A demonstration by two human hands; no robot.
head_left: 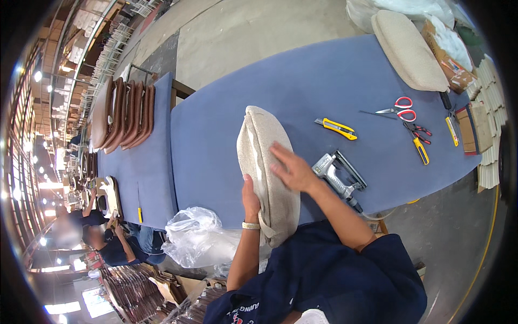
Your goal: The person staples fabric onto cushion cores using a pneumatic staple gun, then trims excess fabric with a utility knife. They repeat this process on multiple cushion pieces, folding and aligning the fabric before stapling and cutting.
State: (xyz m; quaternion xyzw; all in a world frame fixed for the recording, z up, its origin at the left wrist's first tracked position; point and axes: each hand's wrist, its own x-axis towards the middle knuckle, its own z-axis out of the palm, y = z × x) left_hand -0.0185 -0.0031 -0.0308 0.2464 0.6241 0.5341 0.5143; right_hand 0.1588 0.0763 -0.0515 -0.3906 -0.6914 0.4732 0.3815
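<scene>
Hands on a beige upholstered seat cushion (268, 173), frame centre.
Left hand (250, 201) grips its lower edge, fingers hidden behind; right hand (290, 168) lies flat, fingers spread, beside a staple gun (340, 178).

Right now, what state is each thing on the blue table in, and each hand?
Beige seat cushion: on edge, held between both hands.
Left hand: grips the cushion's left side.
Right hand: flat, fingers spread on the fabric.
Staple gun: lying on its side, untouched.
Yellow utility knife: lying flat.
Red scissors: lying flat, blades closed.
Second beige cushion: lying flat.
</scene>
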